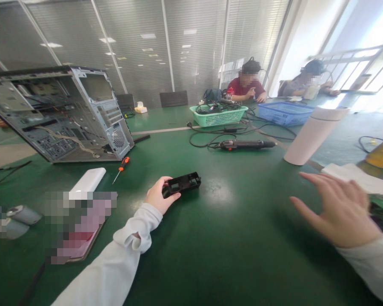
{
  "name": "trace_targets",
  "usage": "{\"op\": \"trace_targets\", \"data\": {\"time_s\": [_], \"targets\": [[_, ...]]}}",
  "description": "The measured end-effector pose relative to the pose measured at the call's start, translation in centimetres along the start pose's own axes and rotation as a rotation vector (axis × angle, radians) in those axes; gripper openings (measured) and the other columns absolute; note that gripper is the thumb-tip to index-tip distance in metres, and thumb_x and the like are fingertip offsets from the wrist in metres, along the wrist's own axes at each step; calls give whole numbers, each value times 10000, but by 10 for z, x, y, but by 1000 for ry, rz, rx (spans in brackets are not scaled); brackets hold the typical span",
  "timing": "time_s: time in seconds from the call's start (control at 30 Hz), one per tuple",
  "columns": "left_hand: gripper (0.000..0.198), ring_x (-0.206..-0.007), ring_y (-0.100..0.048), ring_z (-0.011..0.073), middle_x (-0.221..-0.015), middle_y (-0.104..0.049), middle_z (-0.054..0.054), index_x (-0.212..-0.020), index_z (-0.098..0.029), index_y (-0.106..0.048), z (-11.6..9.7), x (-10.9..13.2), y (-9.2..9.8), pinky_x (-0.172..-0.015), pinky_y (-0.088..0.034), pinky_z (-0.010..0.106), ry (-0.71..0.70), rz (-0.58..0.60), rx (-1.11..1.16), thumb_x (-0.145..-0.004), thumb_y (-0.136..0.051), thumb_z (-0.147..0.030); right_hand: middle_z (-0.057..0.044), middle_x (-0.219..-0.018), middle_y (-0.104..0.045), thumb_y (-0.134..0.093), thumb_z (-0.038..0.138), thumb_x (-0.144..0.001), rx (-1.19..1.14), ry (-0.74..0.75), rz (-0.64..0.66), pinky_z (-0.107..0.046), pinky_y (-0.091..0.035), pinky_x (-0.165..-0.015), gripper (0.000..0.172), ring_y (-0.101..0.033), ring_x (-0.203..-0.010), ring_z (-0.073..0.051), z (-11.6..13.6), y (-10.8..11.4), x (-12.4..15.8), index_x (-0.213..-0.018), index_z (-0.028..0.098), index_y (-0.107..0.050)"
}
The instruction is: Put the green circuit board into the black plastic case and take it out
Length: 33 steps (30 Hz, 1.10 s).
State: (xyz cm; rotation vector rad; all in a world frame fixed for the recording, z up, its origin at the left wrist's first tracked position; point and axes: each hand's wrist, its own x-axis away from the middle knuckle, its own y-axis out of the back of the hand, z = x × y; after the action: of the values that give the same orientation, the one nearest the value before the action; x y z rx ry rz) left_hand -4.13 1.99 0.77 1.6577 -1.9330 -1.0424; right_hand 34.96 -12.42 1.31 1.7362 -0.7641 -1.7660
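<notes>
My left hand (159,196) grips the left end of a black plastic frame (187,182) with rectangular openings, near the middle of the green table (223,238). On the right, my right hand (341,210) is raised above the table with fingers spread and nothing in it. A green circuit board (382,208) lies partly hidden behind that hand, at the right edge. An orange and black screwdriver (124,163) rests to the left of the frame. Beyond the frame lies a black electric screwdriver (247,145) with a cable.
An open computer case (97,123) stands at the left, with a white box (88,180) and a phone (89,233) nearer. Farther back are a green basket (218,117) of cables and a blue basket (284,114). A pink tumbler (314,136) stands right; two people sit beyond.
</notes>
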Motion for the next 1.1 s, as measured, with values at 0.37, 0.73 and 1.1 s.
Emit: {"op": "trace_targets", "data": {"time_s": [0.37, 0.73, 1.1], "targets": [[401, -1006, -632, 220, -1239, -577, 109, -1079, -196, -518, -15, 6, 2, -931, -485, 408, -283, 11, 244, -696, -635, -202, -81, -1112, -519, -567, 347, -851, -534, 337, 56, -473, -216, -1031, 389, -455, -1068, -243, 146, -68, -54, -1179, 164, -463], [498, -1110, -591, 228, -1299, -559, 121, -1221, -196, -483, -23, 9, 6, -932, -485, 364, -318, -136, 270, -751, -628, -273, -56, -1013, -534, -715, 240, -770, -804, 258, 48, -345, -419, -846, 359, -478, -964, -216, 162, -61, -58, -1040, 150, -497], [506, -1120, -563, 266, -1230, -608, 117, -1207, -195, -552, 1, 1, 0, -890, -502, 434, -357, -85, 197, -730, -653, -333, -82, -1115, -507, -504, 293, -944, -801, 257, -160, -374, -434, -872, 264, -477, -1011, -225, 165, -51, -56, -1175, 167, -526]]}}
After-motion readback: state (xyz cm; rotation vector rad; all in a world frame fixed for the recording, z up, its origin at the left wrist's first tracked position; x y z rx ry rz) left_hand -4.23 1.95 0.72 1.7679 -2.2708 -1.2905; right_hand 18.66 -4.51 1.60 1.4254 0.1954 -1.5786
